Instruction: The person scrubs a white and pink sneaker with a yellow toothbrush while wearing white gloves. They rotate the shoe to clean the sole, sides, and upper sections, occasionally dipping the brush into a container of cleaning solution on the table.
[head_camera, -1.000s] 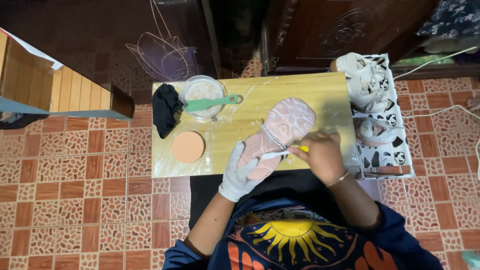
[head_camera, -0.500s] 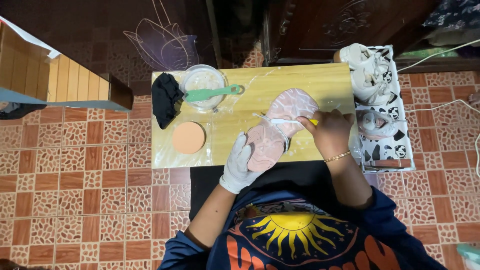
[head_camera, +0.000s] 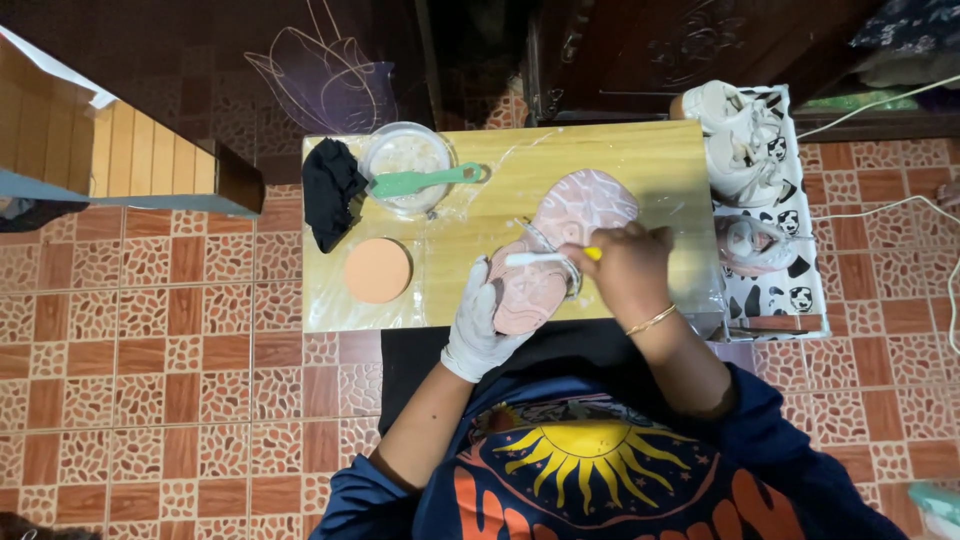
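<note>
Left hand (head_camera: 478, 325): we are gripping the pink-soled shoe (head_camera: 555, 250), sole up on the worktop (head_camera: 640, 160).
Right hand (head_camera: 622, 265): we are clasping a toothbrush (head_camera: 545, 258) against the sole.
Risk: we are likely risking a slip on the wet plastic sheet.

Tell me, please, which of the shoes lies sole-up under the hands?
The pink-soled shoe on the wooden table; the gloved left hand steadies it. The other shoes sit aside, right, on a patterned mat.

Your gloved left hand (head_camera: 478, 325) grips a pink-soled shoe (head_camera: 556, 247), sole up, on a wooden table (head_camera: 650, 160). Your bare right hand (head_camera: 622, 268) presses a small brush (head_camera: 545, 258) against the sole. A bowl (head_camera: 405, 158) with a green brush (head_camera: 425, 181) sits nearby.
</note>
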